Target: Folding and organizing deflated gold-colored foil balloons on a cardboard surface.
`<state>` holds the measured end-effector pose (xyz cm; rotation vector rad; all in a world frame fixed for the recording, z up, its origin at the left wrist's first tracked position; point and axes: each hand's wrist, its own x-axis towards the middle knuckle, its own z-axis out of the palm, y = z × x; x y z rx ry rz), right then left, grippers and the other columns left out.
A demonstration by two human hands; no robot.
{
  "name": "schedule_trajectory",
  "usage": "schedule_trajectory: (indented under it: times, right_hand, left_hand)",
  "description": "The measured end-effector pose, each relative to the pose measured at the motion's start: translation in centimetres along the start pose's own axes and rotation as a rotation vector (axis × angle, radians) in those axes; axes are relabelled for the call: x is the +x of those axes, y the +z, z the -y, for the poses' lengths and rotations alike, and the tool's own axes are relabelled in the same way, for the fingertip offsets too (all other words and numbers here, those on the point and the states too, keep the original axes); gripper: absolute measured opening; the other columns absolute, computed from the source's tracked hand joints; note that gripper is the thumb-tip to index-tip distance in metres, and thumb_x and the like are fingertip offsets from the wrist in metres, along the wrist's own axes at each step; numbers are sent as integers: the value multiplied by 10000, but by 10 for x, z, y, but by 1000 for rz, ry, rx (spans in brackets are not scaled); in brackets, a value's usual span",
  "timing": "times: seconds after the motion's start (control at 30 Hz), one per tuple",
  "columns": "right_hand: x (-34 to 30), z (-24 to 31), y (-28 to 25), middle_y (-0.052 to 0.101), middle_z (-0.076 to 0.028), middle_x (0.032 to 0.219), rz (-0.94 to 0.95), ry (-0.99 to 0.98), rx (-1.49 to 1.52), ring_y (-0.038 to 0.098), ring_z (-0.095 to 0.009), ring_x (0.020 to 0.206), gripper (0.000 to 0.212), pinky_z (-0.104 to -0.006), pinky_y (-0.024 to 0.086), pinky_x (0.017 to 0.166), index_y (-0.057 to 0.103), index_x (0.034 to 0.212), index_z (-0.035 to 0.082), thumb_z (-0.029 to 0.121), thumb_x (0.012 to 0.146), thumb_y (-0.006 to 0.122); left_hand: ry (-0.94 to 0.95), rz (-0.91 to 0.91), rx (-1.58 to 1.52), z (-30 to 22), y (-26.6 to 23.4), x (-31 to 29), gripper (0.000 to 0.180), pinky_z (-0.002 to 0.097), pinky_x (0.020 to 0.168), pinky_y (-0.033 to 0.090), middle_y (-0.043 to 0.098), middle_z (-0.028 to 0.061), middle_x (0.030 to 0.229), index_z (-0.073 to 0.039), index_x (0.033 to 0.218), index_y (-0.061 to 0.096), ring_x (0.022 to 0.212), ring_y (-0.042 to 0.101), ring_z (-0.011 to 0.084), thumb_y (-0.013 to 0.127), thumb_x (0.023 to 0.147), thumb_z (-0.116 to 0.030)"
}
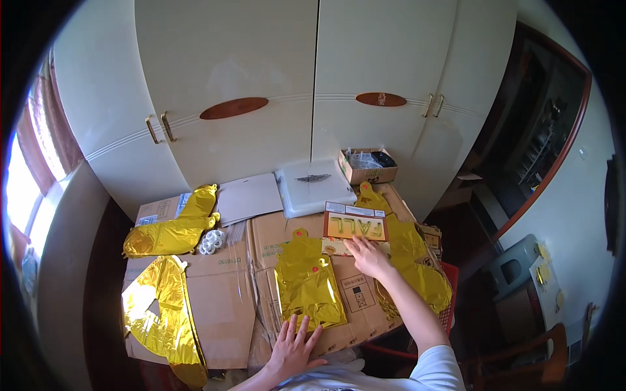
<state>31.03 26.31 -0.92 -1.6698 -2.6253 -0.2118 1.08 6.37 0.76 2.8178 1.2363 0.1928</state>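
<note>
My left hand [295,345] lies with fingers spread at the bottom edge of a flat gold foil balloon [306,277] in the middle of the cardboard. My right hand [370,259] rests with its fingers stretched out on the lower part of a printed card [336,225], which has yellow lettering and a cream lower strip. Right of the card lies more gold foil [417,283], partly hidden by my right forearm. Two other gold foil pieces lie on the left: a bent one [166,236] at the back and a long, angled one [176,306] nearer me.
Flattened cardboard [222,313] covers the work surface. White rolls of ribbon or tape [212,242] sit by the back-left foil. Behind are grey sheets [248,197], a translucent plastic case [313,189] and an open box [367,173] of small items. A cabinet [228,65] stands behind.
</note>
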Motion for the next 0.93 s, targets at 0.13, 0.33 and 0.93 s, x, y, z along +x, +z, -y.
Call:
schedule_trajectory:
  times: [0.13, 0.33, 0.93]
  right_hand:
    - [11, -9, 2, 497, -215, 1391, 71, -83, -24, 515, -375, 1246, 646, -453, 444, 1048, 329, 1471, 48, 154, 871, 546]
    - [-3, -10, 6, 605, -202, 1263, -97, -191, -64, 614, -355, 1111, 578, -422, 564, 877, 417, 1406, -24, 157, 872, 545]
    - [-121, 147, -126, 736, -113, 992, -629, -475, -43, 715, -217, 954, 242, -248, 554, 686, 713, 1086, 62, 115, 860, 642]
  left_hand:
    - [-6, -4, -7, 0, 0, 0, 860, 574, 1111, 258, 392, 278, 1432, -145, 1450, 420, 1342, 316, 517, 490, 827, -733]
    - [-14, -18, -14, 0, 2, -1, 858, 574, 1108, 264, 392, 277, 1434, -157, 1453, 417, 1337, 326, 517, 494, 824, -736]
    - [-21, -3, -429, 7, 34, -7, 869, 520, 1180, 136, 361, 144, 1512, -178, 1496, 344, 1433, 222, 414, 449, 841, -740]
